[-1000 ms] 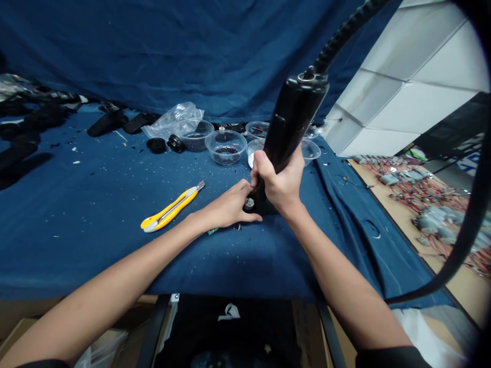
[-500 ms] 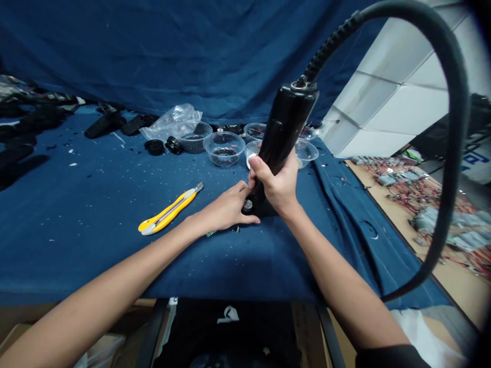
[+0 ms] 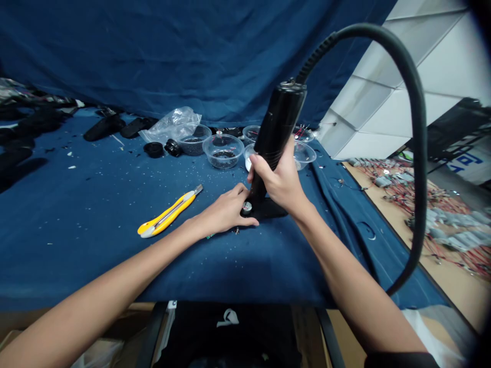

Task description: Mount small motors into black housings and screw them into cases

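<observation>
My right hand (image 3: 282, 179) is wrapped round a black electric screwdriver (image 3: 279, 120), its thick cable arching from the top. The tool is tilted, its lower end pointing down at a black plastic housing (image 3: 270, 208) on the blue cloth; the tip itself is hidden. My left hand (image 3: 229, 208) grips the left end of that housing, thumb on the near side and fingers on the far side. Between thumb and fingers a small round silvery piece (image 3: 246, 207) shows. Close to the left thumb lie a tiny metallic bit (image 3: 237, 231) and a green board edge (image 3: 209, 236).
A yellow utility knife (image 3: 169, 212) lies left of my hands. Behind them stand clear plastic bowls (image 3: 223, 153), one with dark screws, beside a clear bag (image 3: 172, 125) and black round parts (image 3: 153, 149). Wired motors (image 3: 414, 194) cover a board at right; black parts (image 3: 105, 127) lie far left.
The screwdriver and its cable have shifted slightly left and down, and more of the black housing shows to its right. My left hand has hardly moved.
</observation>
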Available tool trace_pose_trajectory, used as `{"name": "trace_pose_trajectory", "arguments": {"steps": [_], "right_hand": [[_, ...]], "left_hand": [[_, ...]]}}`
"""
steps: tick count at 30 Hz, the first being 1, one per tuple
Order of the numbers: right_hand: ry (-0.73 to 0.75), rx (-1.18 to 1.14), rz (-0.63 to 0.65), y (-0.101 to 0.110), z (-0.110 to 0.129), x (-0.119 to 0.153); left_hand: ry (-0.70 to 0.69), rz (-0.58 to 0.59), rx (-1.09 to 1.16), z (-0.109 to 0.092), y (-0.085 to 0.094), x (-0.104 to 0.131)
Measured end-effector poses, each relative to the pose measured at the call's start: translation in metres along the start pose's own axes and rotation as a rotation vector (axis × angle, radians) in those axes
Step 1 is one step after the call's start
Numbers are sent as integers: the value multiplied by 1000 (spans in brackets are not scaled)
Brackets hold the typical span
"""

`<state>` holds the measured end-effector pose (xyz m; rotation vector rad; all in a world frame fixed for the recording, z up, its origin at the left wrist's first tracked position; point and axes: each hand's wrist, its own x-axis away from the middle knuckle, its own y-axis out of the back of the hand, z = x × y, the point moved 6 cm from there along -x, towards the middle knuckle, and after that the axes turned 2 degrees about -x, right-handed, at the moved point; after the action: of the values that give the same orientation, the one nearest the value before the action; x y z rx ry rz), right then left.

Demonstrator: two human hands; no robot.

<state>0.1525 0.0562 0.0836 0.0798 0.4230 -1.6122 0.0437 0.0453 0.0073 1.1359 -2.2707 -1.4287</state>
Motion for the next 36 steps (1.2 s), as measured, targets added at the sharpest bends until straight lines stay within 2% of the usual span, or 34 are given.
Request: {"name": "trace_pose_trajectory", "arguments": {"steps": [6,9,11,14,16,17,20,22,24,26,29,31,33,36], "right_hand": [[94,97,63,6,13,9],[111,273,180,12,18,10],[49,436,318,17,13,9],[-176,547,526,26,-9,9],[-301,522,576,31,-21,11],[-310,526,571,32,-24,11],[-210,597,495,33,-16,8],[-168,556,418,35,-6,5],[-137,449,273,44,3,-2],[-117,334,66,62,5,-9],[-203,159,-237,94,-17,-10],[-324,58,-342,109,-43,-2],[-422,-6,-374,117,-65,8],[-582,18,-308,120,-85,22]], "left_hand": [[2,8,49,-3,3,3],[1,5,82,-3,4,5],[5,11,108,-2,4,8],[14,47,101,1,3,9],[5,57,32,2,4,8],[-4,60,-13,1,4,8],[-14,71,-121,-1,4,6],[-5,80,-155,-2,4,6],[-4,79,-180,-4,3,8],[-12,70,-208,-5,2,9],[-18,68,-236,-5,0,10],[-7,80,-235,-4,-1,10],[-8,86,-218,-2,0,10],[-25,65,-157,1,6,10]]}}
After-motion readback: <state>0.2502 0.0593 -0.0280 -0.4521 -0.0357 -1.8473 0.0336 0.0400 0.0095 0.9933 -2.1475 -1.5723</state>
